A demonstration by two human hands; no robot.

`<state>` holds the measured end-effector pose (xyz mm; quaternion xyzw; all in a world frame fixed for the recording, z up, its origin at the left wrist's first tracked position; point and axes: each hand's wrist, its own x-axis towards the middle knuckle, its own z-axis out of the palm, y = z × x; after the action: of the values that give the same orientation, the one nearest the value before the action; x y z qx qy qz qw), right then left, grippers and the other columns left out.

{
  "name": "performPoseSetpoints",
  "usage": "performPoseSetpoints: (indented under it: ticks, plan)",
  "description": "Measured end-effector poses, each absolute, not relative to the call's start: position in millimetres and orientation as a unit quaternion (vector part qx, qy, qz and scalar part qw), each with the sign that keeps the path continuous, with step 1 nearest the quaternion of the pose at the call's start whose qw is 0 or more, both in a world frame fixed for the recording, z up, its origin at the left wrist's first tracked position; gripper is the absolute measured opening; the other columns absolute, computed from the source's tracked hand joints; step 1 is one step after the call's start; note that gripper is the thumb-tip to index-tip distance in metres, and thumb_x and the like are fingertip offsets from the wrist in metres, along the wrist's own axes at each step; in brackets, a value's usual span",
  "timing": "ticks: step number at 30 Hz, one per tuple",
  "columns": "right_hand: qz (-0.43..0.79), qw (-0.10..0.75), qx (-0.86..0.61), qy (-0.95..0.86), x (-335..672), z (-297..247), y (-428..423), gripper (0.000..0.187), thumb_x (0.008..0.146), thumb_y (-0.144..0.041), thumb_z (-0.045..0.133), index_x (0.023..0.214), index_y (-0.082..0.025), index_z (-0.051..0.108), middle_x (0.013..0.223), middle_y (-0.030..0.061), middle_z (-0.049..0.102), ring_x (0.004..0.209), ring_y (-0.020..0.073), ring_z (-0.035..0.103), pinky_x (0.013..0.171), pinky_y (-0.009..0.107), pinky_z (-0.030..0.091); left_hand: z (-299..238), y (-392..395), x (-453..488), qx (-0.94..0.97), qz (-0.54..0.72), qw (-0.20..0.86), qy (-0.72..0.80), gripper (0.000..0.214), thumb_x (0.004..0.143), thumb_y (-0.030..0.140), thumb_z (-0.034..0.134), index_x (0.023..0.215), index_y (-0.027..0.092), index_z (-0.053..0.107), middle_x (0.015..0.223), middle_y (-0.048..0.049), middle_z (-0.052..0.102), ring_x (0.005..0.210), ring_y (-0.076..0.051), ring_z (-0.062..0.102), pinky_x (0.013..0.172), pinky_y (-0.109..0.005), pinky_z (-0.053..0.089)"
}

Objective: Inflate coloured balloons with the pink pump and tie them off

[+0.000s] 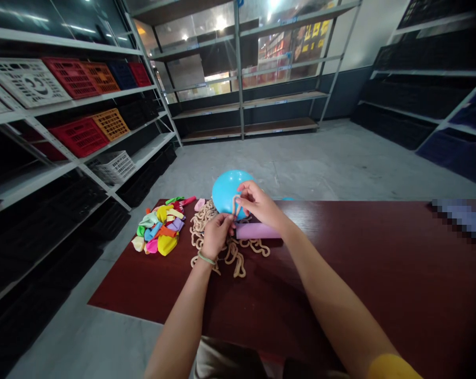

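An inflated light-blue balloon (226,190) rests at the far edge of the dark red table (340,273). My right hand (257,204) is closed, pinching a beige cord loop against the balloon's near side. My left hand (216,234) is closed on the same beige cord, just below the balloon, with a green band on its wrist. A tangled heap of beige cord (206,226) lies under and left of my hands. A pink cylinder (257,231) lies on the table just under my right wrist.
A pile of uninflated balloons in many colours (160,230) sits at the table's left end. Metal shelves with red, orange and white crates (80,134) line the left wall; more shelving stands at the back and right. A blurred patch (463,217) covers the table's right end.
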<state>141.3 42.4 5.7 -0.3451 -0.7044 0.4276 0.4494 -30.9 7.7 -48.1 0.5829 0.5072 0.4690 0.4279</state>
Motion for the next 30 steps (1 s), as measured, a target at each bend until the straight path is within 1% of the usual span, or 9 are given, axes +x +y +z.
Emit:
performPoseSetpoints:
  ticks: [3, 5, 9, 13, 17, 20, 23, 26, 30]
  plan:
    - [0.442, 0.443, -0.328, -0.708, 145, 14, 37, 0.024, 0.087, -0.028, 0.057, 0.105, -0.027, 0.042, 0.083, -0.0042, 0.051, 0.069, 0.0117, 0.056, 0.064, 0.029, 0.053, -47, 7, -33, 0.588, 0.466, 0.389, 0.535, 0.03, 0.089, 0.046, 0.054, 0.079, 0.02, 0.066, 0.063, 0.0001, 0.063, 0.049, -0.013, 0.052, 0.049, -0.025, 0.038]
    - [0.441, 0.431, -0.323, -0.718, 146, 20, 33, 0.023, 0.087, -0.027, 0.057, 0.105, -0.026, 0.043, 0.086, -0.0031, 0.053, 0.071, 0.0119, 0.057, 0.067, 0.03, 0.054, -47, 6, -34, 0.624, 0.45, 0.331, 0.547, 0.031, 0.093, 0.043, 0.051, 0.077, 0.02, 0.065, 0.062, -0.0002, 0.062, 0.051, -0.014, 0.053, 0.051, -0.025, 0.038]
    - [0.442, 0.4, -0.306, -0.742, 143, 25, 25, 0.018, 0.089, -0.028, 0.055, 0.103, -0.026, 0.045, 0.089, -0.002, 0.057, 0.071, 0.0113, 0.059, 0.065, 0.029, 0.054, -50, 2, -33, 0.747, 0.394, 0.167, 0.509, 0.025, 0.096, 0.035, 0.05, 0.08, 0.021, 0.064, 0.075, -0.0038, 0.066, 0.07, -0.018, 0.061, 0.068, -0.028, 0.044]
    - [0.447, 0.378, -0.308, -0.75, 136, 23, 21, 0.014, 0.094, -0.034, 0.05, 0.105, -0.027, 0.047, 0.084, -0.0026, 0.058, 0.067, 0.0105, 0.057, 0.062, 0.027, 0.052, -57, 2, -31, 0.804, 0.351, 0.097, 0.469, 0.018, 0.096, 0.028, 0.051, 0.087, 0.02, 0.064, 0.086, -0.0073, 0.068, 0.08, -0.02, 0.062, 0.075, -0.03, 0.045]
    - [0.416, 0.367, -0.293, -0.779, 132, 25, 18, 0.016, 0.099, -0.035, 0.041, 0.108, -0.027, 0.052, 0.086, -0.0007, 0.061, 0.075, 0.0123, 0.06, 0.066, 0.027, 0.051, -58, 0, -28, 0.791, 0.357, 0.086, 0.489, 0.022, 0.094, 0.029, 0.053, 0.079, 0.02, 0.064, 0.076, -0.0069, 0.065, 0.07, -0.019, 0.06, 0.067, -0.028, 0.042]
    - [0.376, 0.378, -0.283, -0.797, 134, 29, 19, 0.021, 0.1, -0.033, 0.039, 0.109, -0.026, 0.056, 0.097, 0.0017, 0.065, 0.09, 0.0147, 0.063, 0.081, 0.032, 0.052, -54, -2, -27, 0.744, 0.394, 0.118, 0.527, 0.032, 0.095, 0.032, 0.051, 0.067, 0.019, 0.062, 0.065, -0.005, 0.063, 0.06, -0.016, 0.056, 0.062, -0.027, 0.039]
    - [0.296, 0.415, -0.287, -0.811, 138, 32, 21, 0.021, 0.1, -0.032, 0.041, 0.108, -0.025, 0.059, 0.11, 0.0043, 0.066, 0.105, 0.0173, 0.061, 0.094, 0.035, 0.049, -51, -1, -29, 0.685, 0.429, 0.195, 0.557, 0.04, 0.096, 0.036, 0.047, 0.065, 0.019, 0.064, 0.058, -0.0018, 0.061, 0.054, -0.014, 0.054, 0.058, -0.026, 0.037]
    - [0.195, 0.4, -0.31, -0.84, 142, 32, 24, 0.016, 0.098, -0.031, 0.049, 0.104, -0.023, 0.062, 0.104, 0.0052, 0.066, 0.1, 0.0189, 0.059, 0.089, 0.036, 0.047, -49, 1, -31, 0.651, 0.442, 0.247, 0.566, 0.044, 0.098, 0.042, 0.042, 0.069, 0.019, 0.067, 0.057, 0.0003, 0.061, 0.054, -0.013, 0.054, 0.057, -0.025, 0.037]
    - [0.075, 0.316, -0.363, -0.873, 139, 27, 25, 0.021, 0.096, -0.032, 0.053, 0.084, -0.02, 0.066, 0.086, 0.0059, 0.063, 0.091, 0.0215, 0.055, 0.087, 0.039, 0.043, -49, 0, -32, 0.668, 0.445, 0.204, 0.56, 0.042, 0.098, 0.04, 0.044, 0.068, 0.018, 0.065, 0.061, -0.0002, 0.063, 0.057, -0.012, 0.054, 0.059, -0.024, 0.037]
